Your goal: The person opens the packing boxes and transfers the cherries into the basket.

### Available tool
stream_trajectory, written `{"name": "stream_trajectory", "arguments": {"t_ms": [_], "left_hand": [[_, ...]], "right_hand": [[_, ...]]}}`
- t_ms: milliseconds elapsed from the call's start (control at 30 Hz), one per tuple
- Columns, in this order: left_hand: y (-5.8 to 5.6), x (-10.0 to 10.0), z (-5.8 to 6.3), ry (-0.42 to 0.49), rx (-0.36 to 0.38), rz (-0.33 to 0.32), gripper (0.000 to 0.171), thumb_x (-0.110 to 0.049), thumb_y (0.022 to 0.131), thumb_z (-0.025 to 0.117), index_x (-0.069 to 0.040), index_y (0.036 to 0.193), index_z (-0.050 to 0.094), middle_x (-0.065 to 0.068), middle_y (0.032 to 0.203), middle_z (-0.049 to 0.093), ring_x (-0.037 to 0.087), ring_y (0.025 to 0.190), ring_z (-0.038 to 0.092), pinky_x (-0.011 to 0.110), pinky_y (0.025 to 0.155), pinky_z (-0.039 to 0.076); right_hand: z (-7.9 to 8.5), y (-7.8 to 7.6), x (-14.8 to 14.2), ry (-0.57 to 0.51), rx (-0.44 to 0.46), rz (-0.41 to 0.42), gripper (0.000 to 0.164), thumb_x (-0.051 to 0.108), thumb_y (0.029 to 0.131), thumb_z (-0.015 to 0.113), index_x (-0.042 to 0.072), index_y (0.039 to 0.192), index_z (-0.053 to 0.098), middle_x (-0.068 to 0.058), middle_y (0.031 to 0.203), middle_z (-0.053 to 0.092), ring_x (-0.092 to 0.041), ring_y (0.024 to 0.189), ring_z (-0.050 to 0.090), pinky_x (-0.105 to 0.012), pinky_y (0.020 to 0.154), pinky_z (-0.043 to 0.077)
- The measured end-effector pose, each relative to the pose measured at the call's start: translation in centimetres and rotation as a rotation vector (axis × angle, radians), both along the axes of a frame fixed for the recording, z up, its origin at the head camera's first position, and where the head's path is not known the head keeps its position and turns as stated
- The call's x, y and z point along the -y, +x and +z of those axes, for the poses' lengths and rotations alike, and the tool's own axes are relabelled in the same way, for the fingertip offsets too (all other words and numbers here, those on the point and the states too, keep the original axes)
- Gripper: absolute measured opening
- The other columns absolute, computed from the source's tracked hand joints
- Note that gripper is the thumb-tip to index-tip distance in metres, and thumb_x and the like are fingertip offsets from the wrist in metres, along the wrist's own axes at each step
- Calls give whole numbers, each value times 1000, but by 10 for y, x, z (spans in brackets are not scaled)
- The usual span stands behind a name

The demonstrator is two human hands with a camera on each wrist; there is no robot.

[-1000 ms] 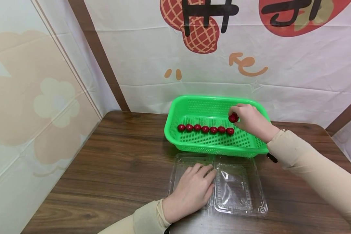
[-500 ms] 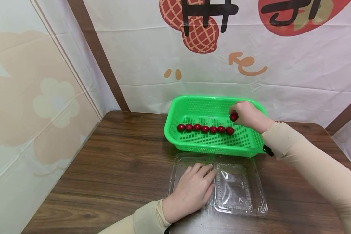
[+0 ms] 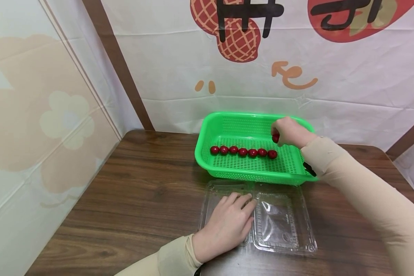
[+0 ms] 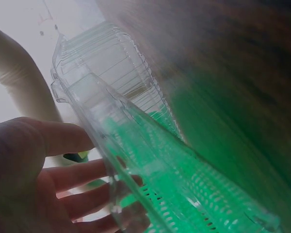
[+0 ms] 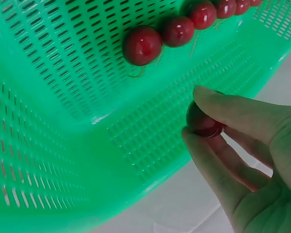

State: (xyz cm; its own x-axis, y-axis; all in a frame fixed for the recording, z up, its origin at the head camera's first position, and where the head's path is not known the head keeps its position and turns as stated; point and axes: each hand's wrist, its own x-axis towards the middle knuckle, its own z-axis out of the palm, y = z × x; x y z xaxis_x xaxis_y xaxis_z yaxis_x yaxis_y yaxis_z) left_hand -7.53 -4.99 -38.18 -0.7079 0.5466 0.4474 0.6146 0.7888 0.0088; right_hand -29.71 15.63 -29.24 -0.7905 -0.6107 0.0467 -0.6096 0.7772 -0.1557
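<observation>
My right hand [image 3: 290,132] pinches a dark red cherry [image 5: 203,120] between thumb and fingertips, above the right end of a green perforated basket [image 3: 201,159]. Inside that basket several more cherries [image 3: 243,152] lie in one straight row; thin stems show on some of them in the right wrist view. Nearer to me, my left hand [image 3: 227,220] rests on the left half of an opened clear plastic clamshell box [image 3: 279,222], its fingers loosely extended with tips near the hinge line. In the left wrist view the fingers [image 4: 87,194] reach across the clear plastic edge.
The dark wood table [image 3: 124,203] carries both containers, with the box lying right in front of the basket. A white printed cloth [image 3: 172,76] hangs directly behind the table, and another drapes down on the left side.
The right wrist and forearm have shifted to the left and turned a little, with the cherry still held over the basket. The left hand and the row of cherries stay put.
</observation>
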Motion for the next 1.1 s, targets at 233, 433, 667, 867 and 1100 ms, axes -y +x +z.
{"name": "stream_trajectory", "arguments": {"t_ms": [233,433,667,867,1100], "left_hand": [[0,0,-1,2,1,0,33,-29,83,60,-13,112,65,5,114,64,21,102,54,34,78,48],[0,0,-1,-10,11,2,34,-29,84,59,-13,113,64,5,115,64,20,103,53,33,79,48],[1,-1,0,-27,25,8,34,-30,84,58,-14,114,64,5,116,63,20,104,53,33,79,47],[1,-1,0,-28,34,12,35,-31,84,58,-13,114,64,5,117,63,20,105,53,33,80,48],[1,0,1,-28,35,20,34,-30,84,58,-14,114,64,5,118,63,20,105,53,33,80,48]], "right_hand": [[-8,-8,-2,73,113,-87,34,-10,57,73,-1,89,65,-16,84,63,-27,73,58,-40,59,53],[-12,-13,-8,122,141,-117,34,-7,57,75,1,89,66,-12,82,63,-25,71,57,-39,58,52],[-18,-13,-9,212,195,-141,27,0,62,77,7,86,67,-10,86,62,-24,71,56,-38,55,51],[-24,-13,-9,237,230,-161,26,0,63,76,8,86,67,-11,90,63,-25,72,56,-38,55,50],[-27,-13,-9,251,239,-169,25,-1,61,76,10,83,68,-13,95,63,-27,79,54,-38,55,48]]}}
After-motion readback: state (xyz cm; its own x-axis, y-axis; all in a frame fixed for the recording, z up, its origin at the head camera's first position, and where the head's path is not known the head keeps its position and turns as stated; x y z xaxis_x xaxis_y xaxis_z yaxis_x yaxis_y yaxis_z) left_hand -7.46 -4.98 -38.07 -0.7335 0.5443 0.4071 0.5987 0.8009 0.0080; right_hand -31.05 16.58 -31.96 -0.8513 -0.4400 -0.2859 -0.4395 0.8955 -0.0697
